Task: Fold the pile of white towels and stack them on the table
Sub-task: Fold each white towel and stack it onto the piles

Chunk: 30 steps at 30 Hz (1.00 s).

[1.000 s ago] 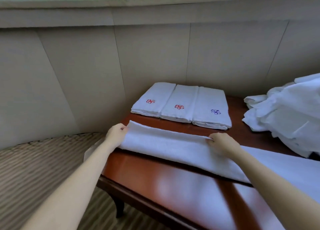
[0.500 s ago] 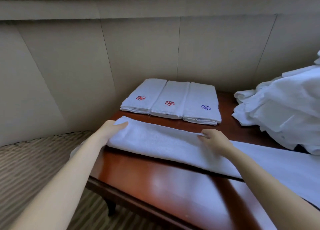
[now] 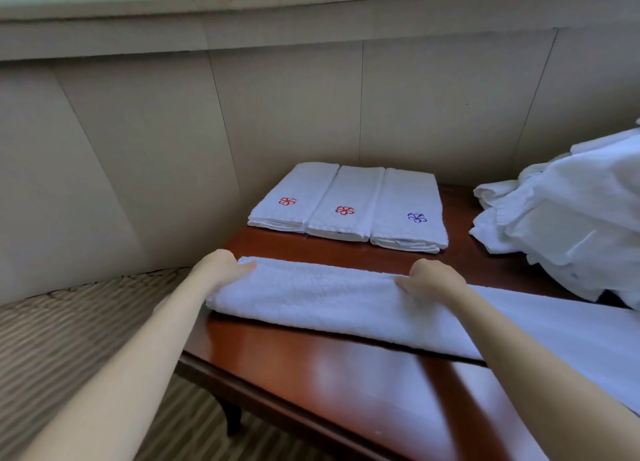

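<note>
On table, near edge: one long white terry towel, folded lengthwise into a narrow band. It lies across the glossy reddish-brown wooden table, and its right end runs out of view.

- Left hand: at the band's left end, closed on the cloth. One digit lies over the top; the others are hidden by the towel.
- Right hand: near mid-length at the far fold edge, knuckles bent, fingers together and curled down onto the cloth.
- Far left corner of the table: three folded white towels side by side, touching and flat. The left folded towel and the middle folded towel each carry a red embroidered flower; the right folded towel carries a blue one.
- Far right: a rumpled heap of unfolded white towels, apart from the folded row.
- Surroundings: a beige panelled wall behind the table and a striped carpet to its left.
</note>
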### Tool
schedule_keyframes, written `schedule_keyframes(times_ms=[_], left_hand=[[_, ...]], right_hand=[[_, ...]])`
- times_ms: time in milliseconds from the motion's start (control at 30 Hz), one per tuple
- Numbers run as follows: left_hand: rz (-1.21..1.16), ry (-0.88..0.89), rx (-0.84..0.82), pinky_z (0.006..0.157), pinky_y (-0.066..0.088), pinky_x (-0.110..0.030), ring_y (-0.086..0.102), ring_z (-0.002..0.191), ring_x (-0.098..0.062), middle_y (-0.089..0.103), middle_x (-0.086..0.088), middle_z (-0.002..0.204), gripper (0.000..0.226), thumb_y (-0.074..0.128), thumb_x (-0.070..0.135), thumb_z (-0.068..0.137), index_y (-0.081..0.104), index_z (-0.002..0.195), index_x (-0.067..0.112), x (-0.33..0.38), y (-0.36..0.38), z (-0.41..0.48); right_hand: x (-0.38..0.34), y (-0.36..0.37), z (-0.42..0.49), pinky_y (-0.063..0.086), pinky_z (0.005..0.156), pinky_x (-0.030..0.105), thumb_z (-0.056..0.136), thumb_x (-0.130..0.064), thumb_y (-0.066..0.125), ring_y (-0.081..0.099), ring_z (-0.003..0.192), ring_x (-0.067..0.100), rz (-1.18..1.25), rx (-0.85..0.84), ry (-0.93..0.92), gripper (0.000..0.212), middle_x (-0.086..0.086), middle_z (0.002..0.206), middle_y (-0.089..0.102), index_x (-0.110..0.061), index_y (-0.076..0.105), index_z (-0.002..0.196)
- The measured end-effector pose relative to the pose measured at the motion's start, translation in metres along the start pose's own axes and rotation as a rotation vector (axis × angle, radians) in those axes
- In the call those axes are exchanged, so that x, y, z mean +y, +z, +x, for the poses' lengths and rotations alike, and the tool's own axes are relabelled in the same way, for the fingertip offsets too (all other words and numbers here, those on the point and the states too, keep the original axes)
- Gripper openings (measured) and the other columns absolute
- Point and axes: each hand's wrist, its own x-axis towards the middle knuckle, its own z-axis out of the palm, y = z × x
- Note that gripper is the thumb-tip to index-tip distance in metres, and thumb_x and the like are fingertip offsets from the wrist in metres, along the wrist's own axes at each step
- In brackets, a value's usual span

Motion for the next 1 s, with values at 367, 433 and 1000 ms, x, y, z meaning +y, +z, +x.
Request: schedule_keyframes(times_ms=[367, 433, 1000], left_hand=[[0.108, 0.033, 0.302, 0.072, 0.039, -0.035, 0.057, 0.100, -0.035, 0.060, -0.014, 0.112, 0.023, 0.038, 0.033, 0.100, 0.042, 0.100, 0.010, 0.009, 0.036, 0.002], [0.245, -0.029, 0.261, 0.077, 0.041, -0.036, 0.055, 0.111, -0.033, 0.055, -0.012, 0.123, 0.027, 0.045, 0.028, 0.097, 0.038, 0.117, 0.010, 0.022, 0.030, -0.001], [0.190, 0.549, 0.067, 0.108, 0.023, -0.047, 0.035, 0.131, -0.020, 0.046, -0.001, 0.138, 0.040, 0.032, 0.044, 0.097, 0.046, 0.131, 0.027, 0.175, 0.145, -0.078]], right_hand=[[-0.002, 0.009, 0.003, 0.038, 0.069, 0.030, 0.096, -0.044, 0.042, 0.049, 0.081, 0.024, -0.046, 0.115, -0.002, 0.033, 0.001, 0.088, 0.051, -0.015, 0.049, 0.080], [-0.001, 0.009, 0.001, 0.038, 0.066, 0.029, 0.092, -0.051, 0.047, 0.050, 0.079, 0.022, -0.065, 0.156, 0.021, 0.036, -0.001, 0.085, 0.052, -0.017, 0.049, 0.081], [0.216, -0.056, -0.148, 0.046, 0.067, 0.028, 0.075, -0.009, 0.049, 0.060, 0.085, 0.026, -0.084, -0.052, 0.359, 0.021, 0.011, 0.092, 0.065, -0.011, 0.064, 0.090]])
